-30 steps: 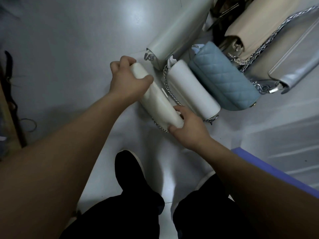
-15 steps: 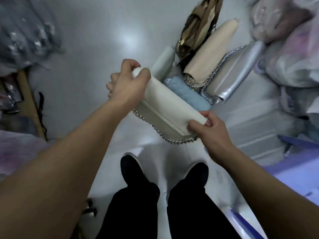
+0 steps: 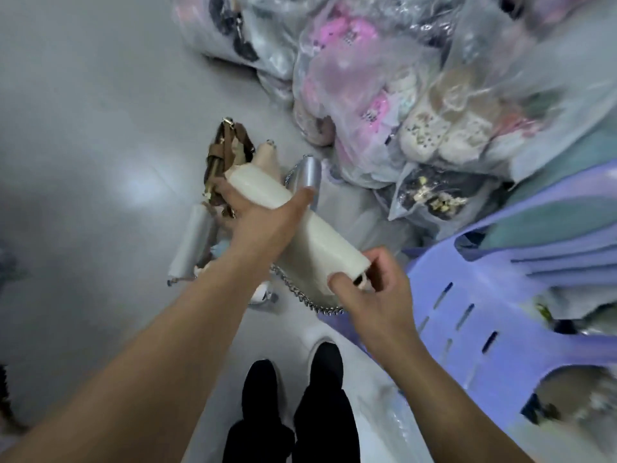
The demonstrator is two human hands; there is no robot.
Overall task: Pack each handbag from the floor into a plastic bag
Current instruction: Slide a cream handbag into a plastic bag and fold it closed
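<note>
A cream handbag (image 3: pixel 320 245) with a silver chain strap (image 3: pixel 300 297) is held up in the air above the floor. My left hand (image 3: pixel 263 222) grips its far end, thumb across the top. My right hand (image 3: pixel 370 292) pinches its near end. Below, on the floor, lie more handbags: a pale mint one (image 3: pixel 192 240), a brown strapped one (image 3: pixel 223 152), a beige one (image 3: pixel 267 160) and a silver one (image 3: pixel 309 173). A sheet of clear plastic (image 3: pixel 400 426) lies at my lower right.
Large clear plastic sacks of packed goods (image 3: pixel 400 95) pile up at the back right. A lilac plastic chair (image 3: pixel 500 295) stands to my right. My black shoes (image 3: pixel 293 372) are on the grey floor (image 3: pixel 83 162), which stretches to the left.
Both hands have lifted the cream handbag off the floor and carried it up and to the right. My view has swung toward the sacks and the chair.
</note>
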